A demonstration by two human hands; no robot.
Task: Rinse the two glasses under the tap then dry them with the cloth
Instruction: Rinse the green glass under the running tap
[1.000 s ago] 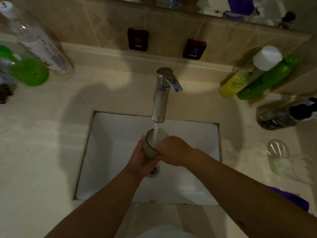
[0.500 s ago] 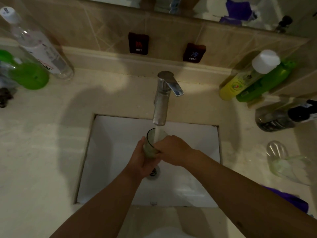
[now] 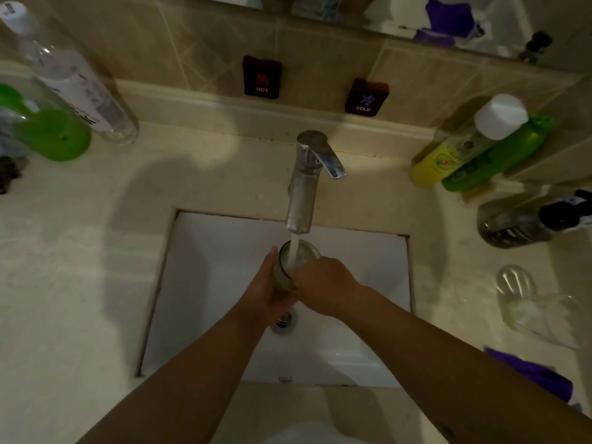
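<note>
A clear glass [image 3: 296,259] stands upright under the chrome tap [image 3: 304,184], and a white stream of water runs into its mouth. My left hand [image 3: 269,293] wraps the glass from the left and below. My right hand [image 3: 323,286] grips its right side, fingers over the rim. The second glass [image 3: 525,302] lies on its side on the counter at the right. A purple cloth [image 3: 531,370] lies just in front of it, near the counter's right edge.
The white sink [image 3: 205,283] is set into a beige counter [image 3: 80,267]; its drain sits below my hands. Bottles stand at the back left [image 3: 73,81] and back right [image 3: 464,142], and a dark bottle [image 3: 531,219] lies at the right. HOT and COLD labels hang on the tiled wall.
Both hands keep hold of the glass under the running water. The glass has tipped slightly and the view has shifted down a little.
</note>
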